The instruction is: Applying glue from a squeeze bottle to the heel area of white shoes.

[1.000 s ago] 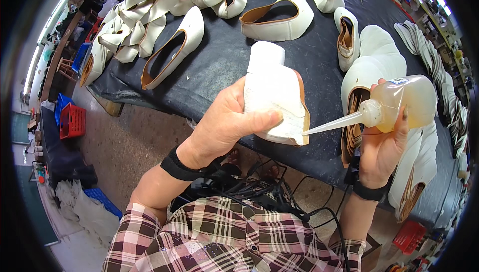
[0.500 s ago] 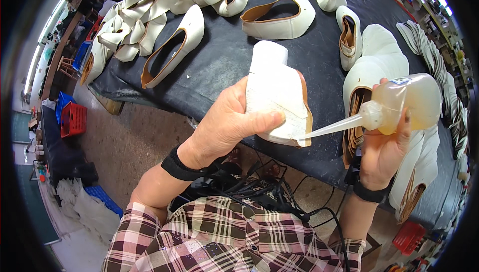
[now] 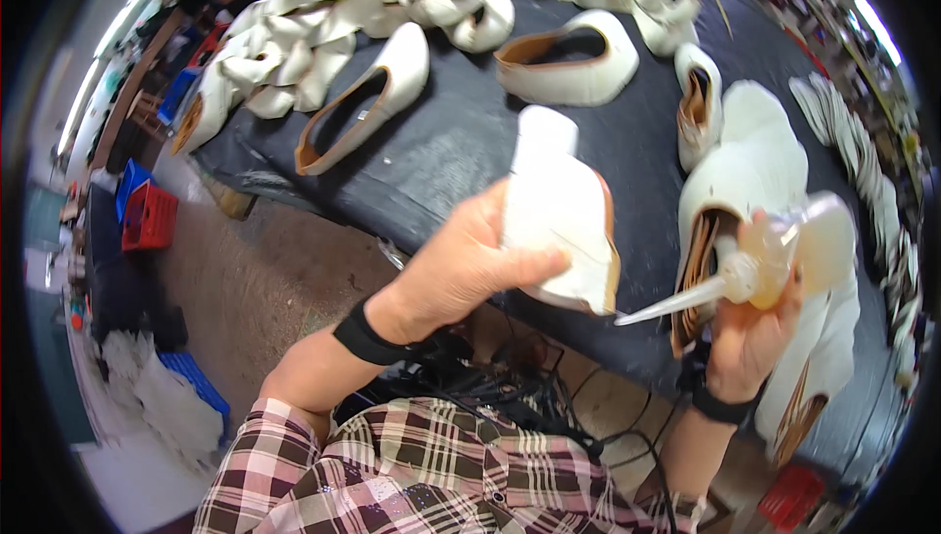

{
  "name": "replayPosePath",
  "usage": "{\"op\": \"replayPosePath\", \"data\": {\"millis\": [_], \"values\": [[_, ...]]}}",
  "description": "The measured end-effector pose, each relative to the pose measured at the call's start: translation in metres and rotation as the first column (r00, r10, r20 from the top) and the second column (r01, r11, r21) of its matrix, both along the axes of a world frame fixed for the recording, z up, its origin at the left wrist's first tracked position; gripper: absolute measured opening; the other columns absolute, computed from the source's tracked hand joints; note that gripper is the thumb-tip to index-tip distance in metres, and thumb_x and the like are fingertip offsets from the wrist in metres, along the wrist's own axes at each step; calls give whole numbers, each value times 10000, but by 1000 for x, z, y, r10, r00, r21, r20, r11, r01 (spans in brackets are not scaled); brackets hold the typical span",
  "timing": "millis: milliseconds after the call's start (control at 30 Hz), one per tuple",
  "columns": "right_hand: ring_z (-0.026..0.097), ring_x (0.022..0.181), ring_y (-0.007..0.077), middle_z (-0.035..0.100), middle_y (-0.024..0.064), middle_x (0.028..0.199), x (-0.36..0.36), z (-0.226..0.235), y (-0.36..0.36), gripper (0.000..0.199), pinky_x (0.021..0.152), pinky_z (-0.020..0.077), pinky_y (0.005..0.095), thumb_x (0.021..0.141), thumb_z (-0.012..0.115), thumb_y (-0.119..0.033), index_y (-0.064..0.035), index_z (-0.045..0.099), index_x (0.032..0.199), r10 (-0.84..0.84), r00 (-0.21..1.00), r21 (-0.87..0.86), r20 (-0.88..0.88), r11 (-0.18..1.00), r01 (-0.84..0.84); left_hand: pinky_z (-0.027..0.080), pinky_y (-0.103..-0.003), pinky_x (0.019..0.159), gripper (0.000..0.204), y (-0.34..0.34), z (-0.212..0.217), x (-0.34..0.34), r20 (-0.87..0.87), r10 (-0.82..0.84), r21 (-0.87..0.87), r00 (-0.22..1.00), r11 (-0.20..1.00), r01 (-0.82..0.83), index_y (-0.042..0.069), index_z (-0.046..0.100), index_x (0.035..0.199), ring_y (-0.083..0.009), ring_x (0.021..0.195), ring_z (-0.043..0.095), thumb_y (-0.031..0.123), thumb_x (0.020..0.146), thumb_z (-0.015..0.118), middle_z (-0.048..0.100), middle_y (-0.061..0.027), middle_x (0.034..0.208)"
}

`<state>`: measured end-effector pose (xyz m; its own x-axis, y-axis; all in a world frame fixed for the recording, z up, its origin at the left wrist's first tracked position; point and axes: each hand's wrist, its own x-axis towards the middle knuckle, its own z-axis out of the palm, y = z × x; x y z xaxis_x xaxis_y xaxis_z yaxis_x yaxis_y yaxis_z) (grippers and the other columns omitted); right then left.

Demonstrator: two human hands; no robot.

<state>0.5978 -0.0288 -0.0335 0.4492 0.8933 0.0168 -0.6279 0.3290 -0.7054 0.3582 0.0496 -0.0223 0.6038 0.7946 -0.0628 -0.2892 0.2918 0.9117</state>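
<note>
My left hand is closed round a white shoe upper, its thumb pressed across the white face. A tan lining edge shows along the upper's right side. In my right hand is a translucent squeeze bottle with yellowish liquid, tipped on its side. Its long pointed nozzle aims left, the tip just beside the upper's lower right corner; whether they touch I cannot tell. Behind the bottle lies a stack of white shoe uppers with tan linings.
On the dark-covered table stand single white uppers, with a heap of them at the far left. More stacked white pieces line the right side. A red crate is at left; black cables hang before me.
The nozzle tip has drawn off the upper's corner to a spot just right of it. The bottle has shifted slightly down and left. Both hands keep their hold, and the view has shifted.
</note>
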Motion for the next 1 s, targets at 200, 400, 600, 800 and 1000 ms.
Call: {"op": "replayPosePath", "data": {"millis": [200,400,600,800,1000], "values": [[489,1031,302,439,192,1171,-16,-16,-15,586,696,521,424,787,546,-299,-51,284,1248,153,982,27,-112,988,-151,412,-248,823,485,3,-9,-4,112,-28,-62,993,997,35,29,388,1163,-104,960,487,111,738,605,509,-38,1048],[501,1015,311,441,182,1149,-8,-19,1,517,675,531,393,802,533,-294,-39,334,1206,260,833,197,-488,963,-185,411,-266,843,593,9,-9,-46,349,168,-222,922,971,-93,-7,319,1201,-152,955,519,113,700,613,505,-90,1069],[573,891,302,523,182,1045,-56,-18,17,439,616,546,385,832,453,-311,10,404,1127,223,859,-6,-460,967,-255,451,-371,704,510,36,7,-96,510,315,-214,801,948,-237,23,365,1183,-203,571,575,220,750,548,593,-66,718],[568,912,291,519,186,1062,-71,-28,18,471,624,543,351,820,513,-297,6,372,1152,137,884,-62,-447,981,-183,455,-332,791,389,125,-18,-172,639,446,-306,626,895,-325,-22,424,1152,-190,805,598,121,793,472,613,-94,897],[558,927,303,506,189,1050,-92,-29,14,469,635,542,392,804,499,-288,20,372,1134,127,903,-11,-411,989,-144,447,-299,797,269,177,-46,-198,495,526,-375,691,847,-376,-8,507,1001,-184,834,575,85,749,520,596,-82,903]]}}
